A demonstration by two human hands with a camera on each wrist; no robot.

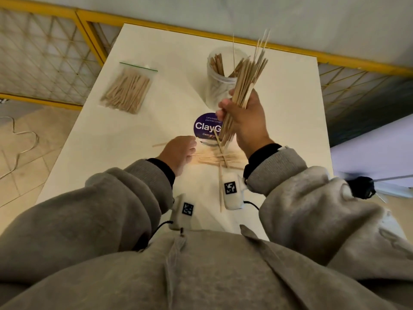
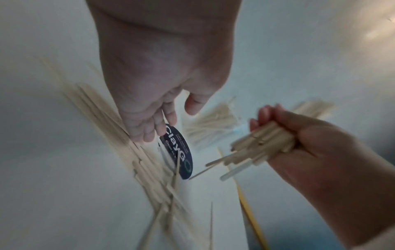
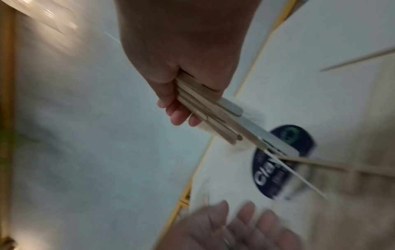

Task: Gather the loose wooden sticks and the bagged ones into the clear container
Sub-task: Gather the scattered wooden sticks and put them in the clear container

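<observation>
My right hand [image 1: 244, 113] grips a thick bundle of wooden sticks [image 1: 247, 77], held upright and tilted just in front of the clear container [image 1: 218, 86]. The container stands at the table's far middle with several sticks inside. A heap of loose sticks [image 1: 214, 158] lies on the table below the bundle. My left hand [image 1: 182, 152] hovers at the heap's left edge; in the left wrist view its fingers [image 2: 153, 130] are relaxed and hold nothing. The bagged sticks [image 1: 127, 89] lie flat at the far left. The right wrist view shows the bundle [image 3: 213, 115] pinched between thumb and fingers.
A round purple sticker [image 1: 205, 126] is stuck on the white table [image 1: 286, 130] between the heap and the container. One stick [image 1: 220, 193] lies alone toward the near edge. A yellow mesh railing [image 1: 55, 41] runs behind and left of the table.
</observation>
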